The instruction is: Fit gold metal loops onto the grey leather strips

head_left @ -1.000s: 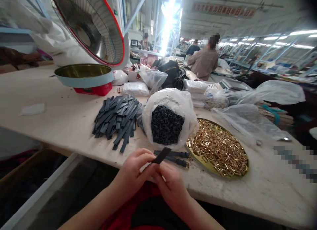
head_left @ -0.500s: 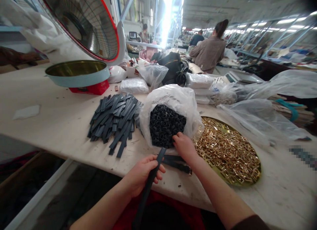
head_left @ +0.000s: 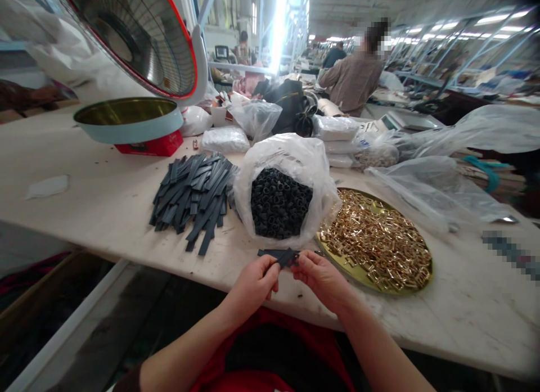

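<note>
Near the table's front edge, my left hand [head_left: 258,276] is closed on a dark strap [head_left: 286,257]. My right hand [head_left: 317,274] pinches a small dark piece at the strap's end; it looks like a loop, but its shape is partly hidden by the fingers. Behind my hands stands an open clear plastic bag [head_left: 247,212] full of small black loops [head_left: 280,203]. To its left lies a pile of dark straps [head_left: 192,198]. On the right, a round tray [head_left: 428,279] holds many gold metal pieces [head_left: 379,240]. More dark strap lies on the table just behind my fingers.
A round tin [head_left: 130,127] rests on a red box [head_left: 149,145] at the back left, below a fan [head_left: 139,37]. Wrapped packs [head_left: 225,139] and loose plastic sheeting [head_left: 430,195] lie farther back. A person [head_left: 354,80] is in the background. White paper [head_left: 48,187] lies on the left.
My right hand has left the bag of loops and come to the strap's end beside my left hand. The strap is now tilted toward the right hand. The view has shifted slightly.
</note>
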